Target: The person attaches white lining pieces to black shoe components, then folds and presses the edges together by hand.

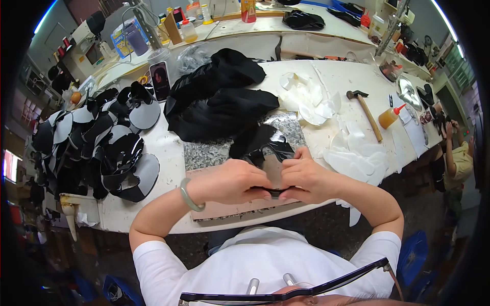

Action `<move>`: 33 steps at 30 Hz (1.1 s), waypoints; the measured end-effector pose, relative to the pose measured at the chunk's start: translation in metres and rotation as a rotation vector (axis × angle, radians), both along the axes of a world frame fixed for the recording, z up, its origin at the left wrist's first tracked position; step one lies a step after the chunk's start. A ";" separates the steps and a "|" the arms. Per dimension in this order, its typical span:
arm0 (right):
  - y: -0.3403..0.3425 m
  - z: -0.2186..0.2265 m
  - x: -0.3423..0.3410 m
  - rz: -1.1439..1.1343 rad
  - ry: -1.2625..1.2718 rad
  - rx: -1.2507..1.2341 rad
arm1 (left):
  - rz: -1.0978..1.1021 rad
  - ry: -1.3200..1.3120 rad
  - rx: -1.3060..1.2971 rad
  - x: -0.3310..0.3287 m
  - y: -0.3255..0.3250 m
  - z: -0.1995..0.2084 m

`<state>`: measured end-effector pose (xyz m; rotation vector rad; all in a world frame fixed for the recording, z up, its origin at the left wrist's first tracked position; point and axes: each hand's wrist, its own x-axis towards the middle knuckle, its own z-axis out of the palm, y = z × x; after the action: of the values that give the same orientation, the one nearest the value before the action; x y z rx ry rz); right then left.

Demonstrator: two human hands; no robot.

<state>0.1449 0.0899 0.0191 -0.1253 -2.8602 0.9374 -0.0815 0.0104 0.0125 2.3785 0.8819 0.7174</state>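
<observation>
At the near edge of the worktable, my left hand (240, 177) and my right hand (306, 176) pinch the near edge of a glossy black shoe upper (261, 138), thumbs almost meeting. Its far, curved part spreads over a speckled stone slab (206, 153), and a grey-brown inner side shows between my hands. Fingers cover much of the gripped edge. Just beyond lie two heaps of soft black pieces (219, 115). White curved pieces (357, 153) are piled beside my right hand, with more white pieces (306, 97) farther back.
On the left is a big pile of black and grey shoe uppers (102, 135), with a phone (160, 81) propped behind it. To the right lie a hammer (367, 115) and a red-tipped glue bottle (391, 116). A person (457, 158) is at far right.
</observation>
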 end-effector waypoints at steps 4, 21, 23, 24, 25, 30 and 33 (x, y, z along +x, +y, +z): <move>0.000 -0.006 0.019 0.051 0.031 -0.098 | -0.011 0.158 -0.256 0.002 0.001 0.014; -0.018 -0.031 0.029 -0.196 -0.245 -0.082 | 0.221 -0.109 -0.468 0.022 -0.013 -0.054; -0.022 -0.033 0.029 -0.251 -0.253 -0.061 | 0.295 -0.176 -0.469 0.023 -0.019 -0.055; -0.022 -0.036 0.028 -0.250 -0.253 -0.063 | 0.323 -0.206 -0.399 0.026 -0.021 -0.054; -0.022 -0.041 0.027 -0.253 -0.192 -0.007 | 0.348 -0.238 -0.326 0.029 -0.022 -0.054; -0.020 -0.036 0.023 -0.237 0.067 0.013 | 0.345 -0.192 -0.417 0.032 -0.015 -0.037; -0.008 -0.014 0.022 -0.217 -0.148 -0.199 | 0.271 -0.188 -0.596 0.017 -0.012 -0.028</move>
<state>0.1671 0.0821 0.0050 -0.5342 -2.7995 1.2071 -0.0648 -0.0020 -0.0158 1.6621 1.1564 0.6500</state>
